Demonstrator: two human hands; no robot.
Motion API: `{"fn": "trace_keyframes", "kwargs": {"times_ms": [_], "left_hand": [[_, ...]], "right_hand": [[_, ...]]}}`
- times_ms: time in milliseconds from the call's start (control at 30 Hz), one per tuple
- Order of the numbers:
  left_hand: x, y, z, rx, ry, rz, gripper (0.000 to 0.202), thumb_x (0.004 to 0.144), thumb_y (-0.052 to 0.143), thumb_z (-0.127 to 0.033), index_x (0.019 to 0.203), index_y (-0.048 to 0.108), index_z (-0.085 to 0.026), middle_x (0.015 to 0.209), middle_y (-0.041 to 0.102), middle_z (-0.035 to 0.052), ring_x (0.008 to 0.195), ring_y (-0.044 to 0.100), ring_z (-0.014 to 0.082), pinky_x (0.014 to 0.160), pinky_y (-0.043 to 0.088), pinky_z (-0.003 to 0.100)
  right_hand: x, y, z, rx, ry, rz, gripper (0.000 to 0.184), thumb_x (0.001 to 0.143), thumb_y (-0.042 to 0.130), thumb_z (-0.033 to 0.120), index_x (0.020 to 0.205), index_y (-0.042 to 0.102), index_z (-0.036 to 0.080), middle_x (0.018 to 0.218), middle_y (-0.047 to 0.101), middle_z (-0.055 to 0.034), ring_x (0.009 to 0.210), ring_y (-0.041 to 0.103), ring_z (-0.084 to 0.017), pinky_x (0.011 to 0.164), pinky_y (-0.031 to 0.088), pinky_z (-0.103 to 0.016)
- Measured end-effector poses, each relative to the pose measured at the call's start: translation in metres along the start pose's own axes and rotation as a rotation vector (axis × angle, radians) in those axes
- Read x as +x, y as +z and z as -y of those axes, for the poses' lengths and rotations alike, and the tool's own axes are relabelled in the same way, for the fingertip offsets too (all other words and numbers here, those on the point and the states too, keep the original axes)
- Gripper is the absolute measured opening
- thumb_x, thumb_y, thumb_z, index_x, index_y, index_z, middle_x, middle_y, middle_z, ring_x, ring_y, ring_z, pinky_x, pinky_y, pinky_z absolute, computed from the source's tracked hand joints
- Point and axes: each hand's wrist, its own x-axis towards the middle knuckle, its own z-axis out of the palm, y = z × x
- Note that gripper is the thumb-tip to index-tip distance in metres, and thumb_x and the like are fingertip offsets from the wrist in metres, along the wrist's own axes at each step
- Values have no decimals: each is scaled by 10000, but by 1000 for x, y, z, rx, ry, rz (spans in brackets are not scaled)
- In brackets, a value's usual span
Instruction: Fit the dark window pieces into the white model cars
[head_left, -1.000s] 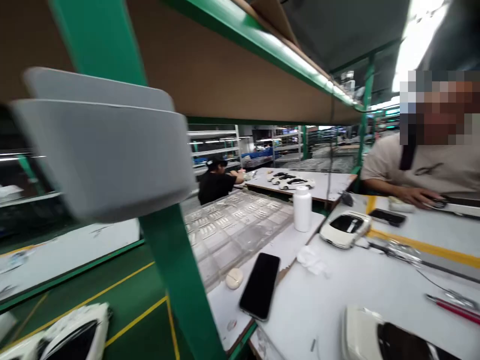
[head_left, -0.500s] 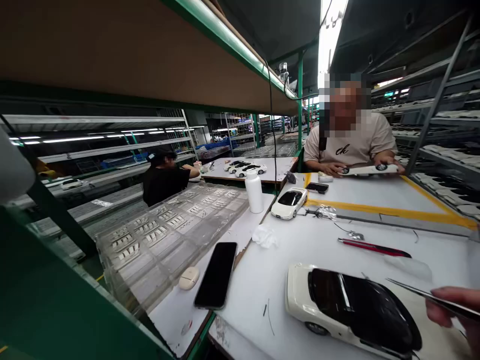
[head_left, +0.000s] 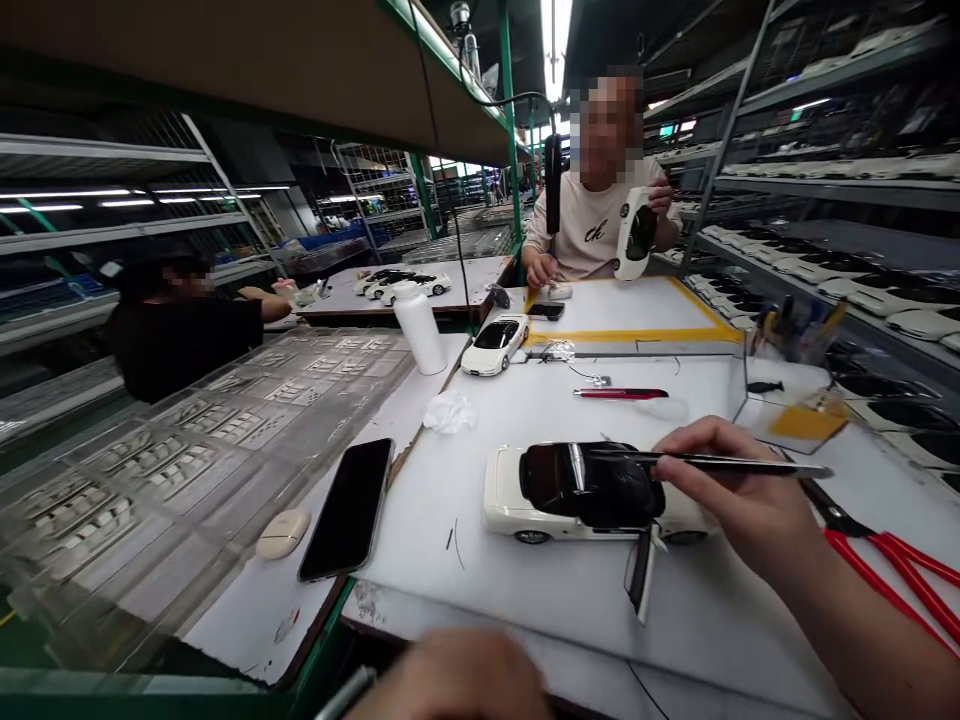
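Car (head_left: 585,490): a white model with a dark roof, upright on its wheels, lying lengthwise on the white surface (head_left: 540,590), between its left edge and its right side.
Door (head_left: 640,578): what looks like the car's door stands out from its near side, pointing toward the near edge of the surface.
Right hand (head_left: 739,490): at the car's right end; thumb and forefinger are pinched together on the tweezers (head_left: 757,464).
Tweezers: held almost level, tips pointing left over the dark roof; whether they touch it or grip anything, I cannot tell.
Left hand (head_left: 465,680): a blur at the bottom, before the near edge and apart from the car; I cannot tell whether its fingers are loose, clenched or holding something.
Tweezer work: the step in hand seems to be fine work about the car's cabin, with the door swung out.
Careful reach: the next move would call for a light pinch, steady tips and a path clear of the glossy roof and the door, which looks easy to knock; a free hand could brace the body.
Red-handled tool (head_left: 892,570): at the surface's right side, just beside the right forearm.
Red pen (head_left: 621,393): beyond the car, toward the far edge.
Tissue (head_left: 450,411): crumpled at the left edge.
Phone (head_left: 349,510): past that left edge, face up.
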Motion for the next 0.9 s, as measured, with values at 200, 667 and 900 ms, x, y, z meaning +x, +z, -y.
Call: {"fn": "trace_keyframes", "kwargs": {"times_ms": [200,667,900], "left_hand": [[79,-49,-14,524,94,-263,1034,599,816,-443,1440,247,-250,1505,243,94,1382,186,361,1138,186,559],[160,-87,15,619,194,-10,1106,514,842,-362,1436,264,-165,1444,335,150,1330,310,332,1106,288,465],[154,-77,30,603,224,-75,1132,543,817,-511,1450,223,-186,1485,280,139,1380,213,339,1137,238,496]], "right_hand": [[-2,-5,10,-99,-73,147,147,814,663,323,806,567,211,774,578,-31,727,566,-177,614,477,-277],[-5,16,-5,-419,-370,302,91,848,536,132,870,531,220,818,602,-37,799,534,-205,715,414,-374],[-6,21,-6,-447,-428,286,157,856,542,94,913,515,238,859,625,-25,848,541,-201,779,403,-389]]}}
